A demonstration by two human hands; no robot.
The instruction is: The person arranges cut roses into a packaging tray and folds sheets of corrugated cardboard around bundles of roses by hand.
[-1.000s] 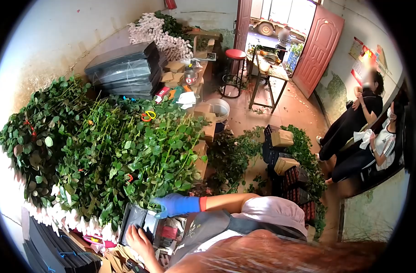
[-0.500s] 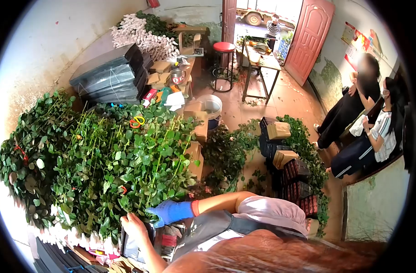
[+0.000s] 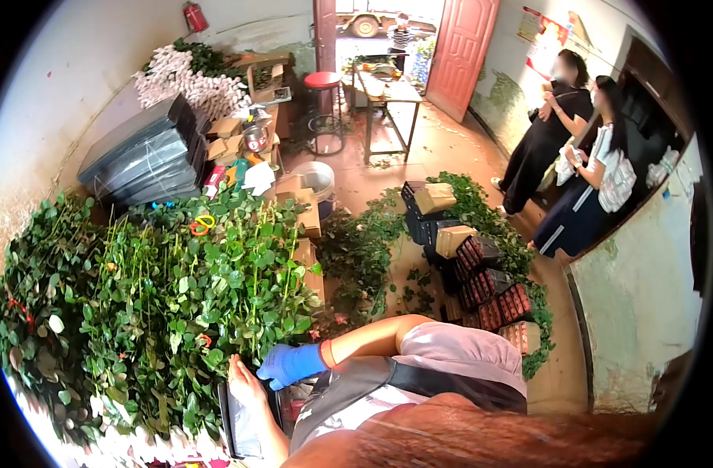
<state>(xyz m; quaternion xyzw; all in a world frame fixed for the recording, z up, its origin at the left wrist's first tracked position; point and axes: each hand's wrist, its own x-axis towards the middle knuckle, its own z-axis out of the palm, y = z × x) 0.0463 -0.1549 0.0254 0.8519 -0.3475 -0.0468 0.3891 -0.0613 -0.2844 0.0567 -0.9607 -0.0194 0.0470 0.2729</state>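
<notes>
My bare left hand (image 3: pixel 247 384) has its fingers stretched out along a dark-edged tray or box (image 3: pixel 233 425), at the near edge of the leafy stems. My right hand (image 3: pixel 288 366), in a blue glove, is just beside it with its fingers curled at the stems' edge; what they hold, if anything, is hidden. A large heap of green leafy stems (image 3: pixel 161 296) spreads to the left, with wrapped white flower heads (image 3: pixel 138 444) along its near edge. Scissors with orange and yellow handles (image 3: pixel 203 225) lie on top of the heap.
Black wrapped sheets (image 3: pixel 142 156) are stacked behind the heap. A bucket (image 3: pixel 313 181), a red stool (image 3: pixel 323 80) and a table (image 3: pixel 388 90) stand beyond. Crates (image 3: pixel 481 285) and leaves cover the floor at right. Two people stand by the right wall; another is outside.
The view has shifted, so the room appears further left and higher. My left hand's fingers are now straighter. The person at far right, who was lower and leaning, now stands upright.
</notes>
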